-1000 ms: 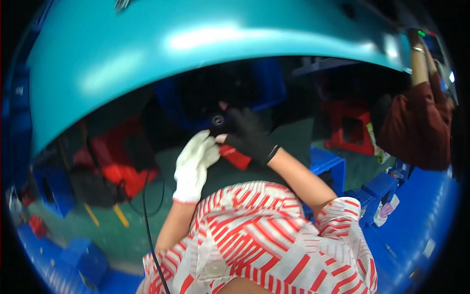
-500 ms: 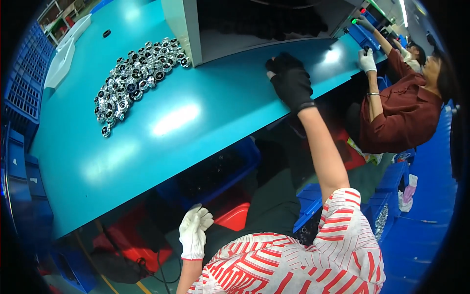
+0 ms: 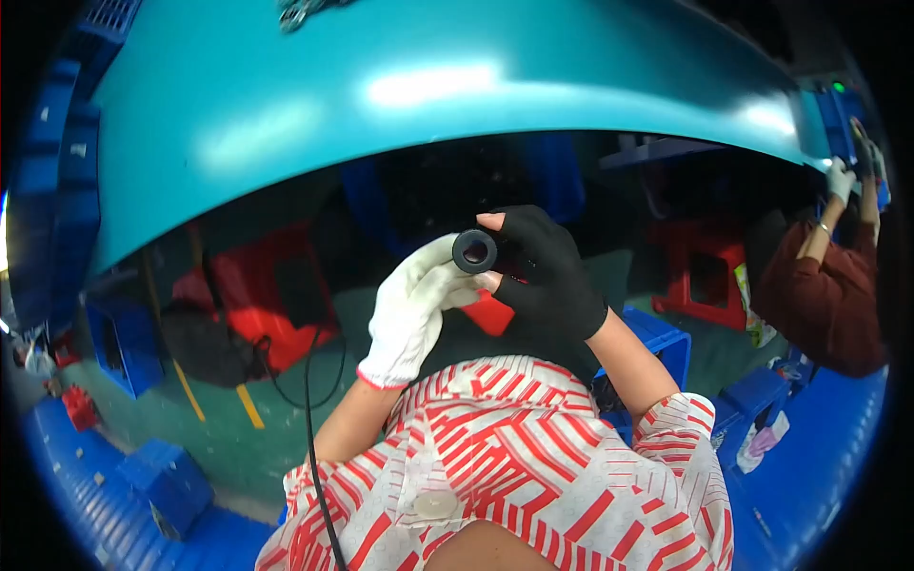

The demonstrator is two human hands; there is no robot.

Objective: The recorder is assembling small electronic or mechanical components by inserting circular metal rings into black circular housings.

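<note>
One black ring (image 3: pixel 475 267) is pinched in our left hand (image 3: pixel 409 305), hole toward us; our right hand (image 3: pixel 554 276) curls half-open beside it, contact unclear. We do best holding it steady.

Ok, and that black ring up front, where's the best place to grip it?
Probably the outer rim of the black ring, coming from the right with the right hand. Its round opening faces the camera, so opposite edges can be pinched, and the white-gloved left hand takes up the left side.
</note>
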